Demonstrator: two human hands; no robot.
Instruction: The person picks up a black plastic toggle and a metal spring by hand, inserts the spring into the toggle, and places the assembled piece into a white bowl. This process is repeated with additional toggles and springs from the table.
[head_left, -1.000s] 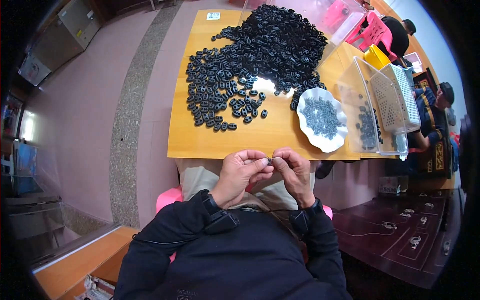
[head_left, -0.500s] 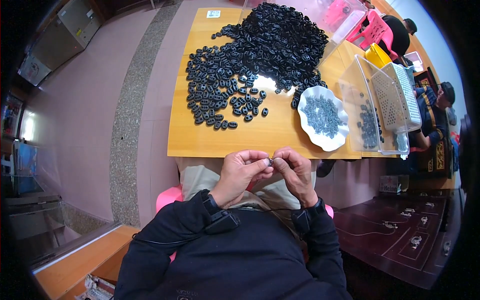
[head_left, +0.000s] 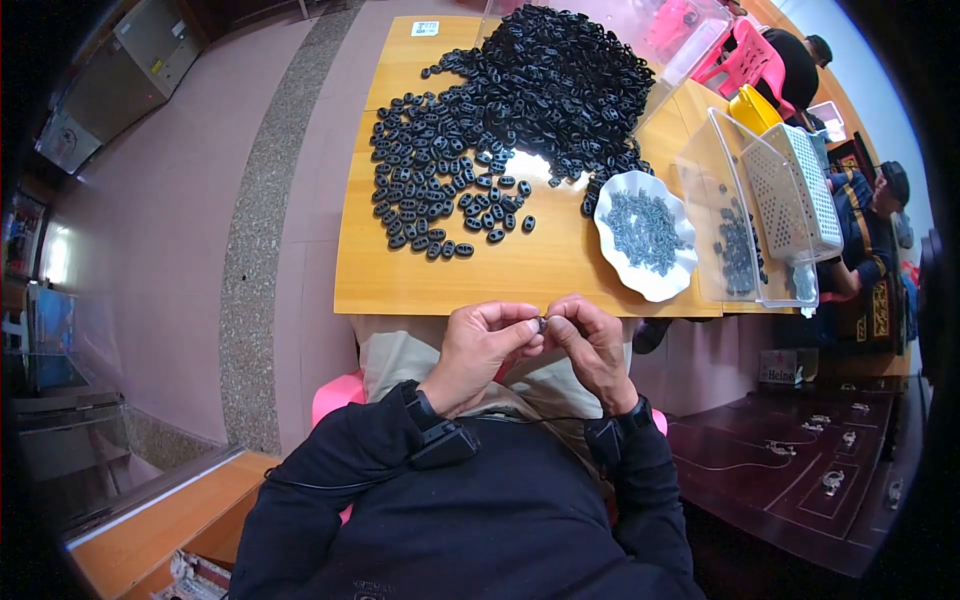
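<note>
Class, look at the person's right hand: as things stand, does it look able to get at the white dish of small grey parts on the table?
Probably yes. The right hand is at the table's near edge, sharing a small dark part with the left hand. The white dish sits just beyond it, with only bare tabletop between.

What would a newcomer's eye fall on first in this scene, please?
Probably the big heap of small black oval pieces spread over the far half of the wooden table. Next, the white scalloped dish of small grey parts to its right. Close in, the left hand and right hand meet just below the table's near edge, pinching a tiny piece together.
</note>
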